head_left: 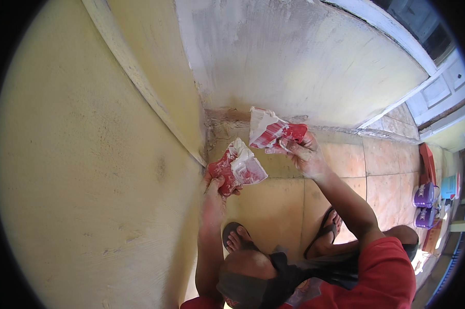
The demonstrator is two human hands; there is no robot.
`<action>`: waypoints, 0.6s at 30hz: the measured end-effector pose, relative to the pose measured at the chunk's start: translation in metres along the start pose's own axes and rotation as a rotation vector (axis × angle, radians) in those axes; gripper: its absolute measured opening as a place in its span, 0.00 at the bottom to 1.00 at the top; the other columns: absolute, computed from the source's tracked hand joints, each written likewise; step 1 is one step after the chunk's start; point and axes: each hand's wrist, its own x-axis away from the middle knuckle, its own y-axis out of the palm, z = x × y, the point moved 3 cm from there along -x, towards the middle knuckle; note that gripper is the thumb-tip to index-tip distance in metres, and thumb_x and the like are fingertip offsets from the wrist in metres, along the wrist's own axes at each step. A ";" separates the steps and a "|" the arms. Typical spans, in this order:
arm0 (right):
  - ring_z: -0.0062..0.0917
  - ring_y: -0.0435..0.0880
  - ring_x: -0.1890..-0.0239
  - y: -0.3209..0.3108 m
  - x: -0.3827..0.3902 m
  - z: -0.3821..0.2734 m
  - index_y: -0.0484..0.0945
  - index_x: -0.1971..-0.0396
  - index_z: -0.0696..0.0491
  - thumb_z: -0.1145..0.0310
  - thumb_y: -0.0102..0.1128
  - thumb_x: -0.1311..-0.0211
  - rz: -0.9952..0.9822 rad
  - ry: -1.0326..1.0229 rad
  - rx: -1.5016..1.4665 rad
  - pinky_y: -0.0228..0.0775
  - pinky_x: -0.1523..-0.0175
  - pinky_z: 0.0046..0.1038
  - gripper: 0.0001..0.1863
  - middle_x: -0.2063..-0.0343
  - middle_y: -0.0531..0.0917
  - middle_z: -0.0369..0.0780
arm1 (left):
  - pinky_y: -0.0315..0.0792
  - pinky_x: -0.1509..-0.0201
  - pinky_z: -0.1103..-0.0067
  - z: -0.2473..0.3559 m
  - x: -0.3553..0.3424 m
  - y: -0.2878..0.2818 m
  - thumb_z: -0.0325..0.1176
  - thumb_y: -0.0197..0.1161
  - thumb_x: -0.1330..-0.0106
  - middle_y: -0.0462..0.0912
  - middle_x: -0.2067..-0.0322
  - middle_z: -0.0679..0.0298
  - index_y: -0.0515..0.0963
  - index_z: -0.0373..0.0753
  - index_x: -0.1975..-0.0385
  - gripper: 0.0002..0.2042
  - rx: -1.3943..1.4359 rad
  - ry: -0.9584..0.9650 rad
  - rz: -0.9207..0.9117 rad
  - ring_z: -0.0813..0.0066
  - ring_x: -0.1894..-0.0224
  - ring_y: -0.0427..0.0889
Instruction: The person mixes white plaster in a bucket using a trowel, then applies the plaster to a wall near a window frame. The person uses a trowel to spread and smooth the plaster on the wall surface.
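My left hand is closed around the handle of a red putty knife, its wide blade loaded with white putty. A second red putty knife is gripped by my right hand, farther off and to the right. White paste smears its broad blade. The two blades are near each other but apart, held above the floor close to the wall corner. Whitish paste also marks my fingers.
A yellow wall rises on the left, and a grey, patchy wall stands ahead. Rough, broken plaster runs along its foot. Tiles cover the floor. At the right are purple buckets, a light blue container and a white panelled door.
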 end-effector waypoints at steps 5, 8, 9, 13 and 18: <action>0.51 0.80 0.40 0.014 0.017 -0.015 0.82 0.44 0.62 0.67 0.67 0.33 -0.345 -0.512 0.917 0.74 0.37 0.50 0.21 0.43 0.84 0.52 | 0.84 0.67 0.71 0.003 0.002 0.003 0.26 0.52 0.27 0.84 0.55 0.51 0.71 0.30 0.41 0.17 0.054 -0.027 -0.022 0.62 0.66 0.88; 0.52 0.79 0.38 0.027 0.031 -0.005 0.82 0.46 0.62 0.66 0.68 0.35 -0.391 -0.658 1.033 0.73 0.36 0.49 0.21 0.43 0.84 0.51 | 0.83 0.61 0.66 0.007 0.006 0.009 0.24 0.51 0.29 0.84 0.52 0.53 0.70 0.30 0.39 0.19 0.137 -0.055 -0.036 0.63 0.61 0.88; 0.52 0.79 0.38 0.020 0.036 0.012 0.82 0.47 0.62 0.67 0.67 0.35 -0.363 -0.655 1.021 0.73 0.36 0.49 0.20 0.42 0.83 0.50 | 0.83 0.61 0.67 0.012 0.009 0.014 0.23 0.51 0.29 0.84 0.52 0.53 0.70 0.30 0.38 0.20 0.092 -0.054 -0.002 0.63 0.60 0.87; 0.44 0.77 0.35 -0.012 0.042 0.030 0.82 0.46 0.57 0.78 0.73 0.47 -0.293 -0.609 1.037 0.75 0.35 0.42 0.25 0.39 0.82 0.44 | 0.85 0.55 0.68 0.020 0.001 0.004 0.22 0.52 0.30 0.82 0.48 0.53 0.69 0.31 0.36 0.22 -0.009 -0.029 -0.020 0.63 0.52 0.86; 0.39 0.82 0.41 -0.046 0.052 0.032 0.81 0.45 0.56 0.78 0.63 0.34 -0.031 -0.321 1.121 0.77 0.37 0.37 0.18 0.44 0.85 0.44 | 0.85 0.50 0.67 0.039 0.020 0.027 0.25 0.55 0.26 0.81 0.45 0.55 0.68 0.33 0.34 0.21 -0.118 0.050 0.089 0.63 0.46 0.85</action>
